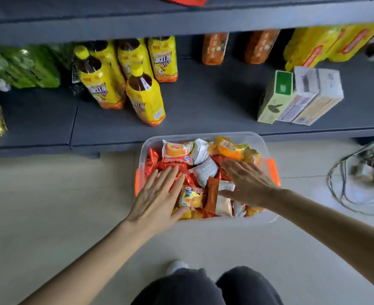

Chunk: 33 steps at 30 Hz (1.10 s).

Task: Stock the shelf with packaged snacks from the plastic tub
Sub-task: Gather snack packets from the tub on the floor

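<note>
A clear plastic tub [203, 135] with orange handles stands on the pale floor in front of the grey shelf [203, 100]. It is full of several small snack packets [200, 172] in red, orange, yellow and white wrappers. My left hand [157, 198] lies over the tub's left side, fingers straight and spread, above the red packets. My right hand [247, 183] is over the right side, fingers straight, its thumb by an orange-and-white packet [222, 200]. Neither hand grips anything.
The lower shelf carries yellow-labelled drink bottles [144, 95], green bags [25, 67] at the left, upright boxes [300, 95] at the right and yellow packs [326, 45] behind. Bare shelf lies between bottles and boxes. A tangle of cables [357, 179] lies right of the tub.
</note>
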### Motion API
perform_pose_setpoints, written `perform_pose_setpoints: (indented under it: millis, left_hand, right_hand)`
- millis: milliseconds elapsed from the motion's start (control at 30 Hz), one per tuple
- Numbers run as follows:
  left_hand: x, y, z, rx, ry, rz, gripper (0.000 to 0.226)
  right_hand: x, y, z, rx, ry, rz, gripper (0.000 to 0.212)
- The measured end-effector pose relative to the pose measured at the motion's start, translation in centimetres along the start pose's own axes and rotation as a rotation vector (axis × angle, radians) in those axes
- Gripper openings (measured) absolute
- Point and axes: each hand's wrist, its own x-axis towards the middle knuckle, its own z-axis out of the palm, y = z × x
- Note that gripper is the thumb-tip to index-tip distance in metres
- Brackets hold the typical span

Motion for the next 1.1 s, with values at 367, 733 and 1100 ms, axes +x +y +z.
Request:
perform_pose_setpoints:
  millis: [367,733,1100]
  left_hand:
    - [-1.2,-0.3,10.5,-0.221,0.110,-0.258,0.083]
    - [1.0,3.5,6.0,-0.547,0.303,-0.188,0.046]
    - [2.6,3.9,5.3,-0.361,0.418,-0.112,0.072]
  right_hand:
    - [3.3,0.4,7.1,-0.059,0.153,-0.081,0.080]
    - [2.3,-1.0,3.9,0.667,0.210,0.197,0.053]
    - [3.6,-3.0,2.1,1.709,-0.164,0.336,0.033]
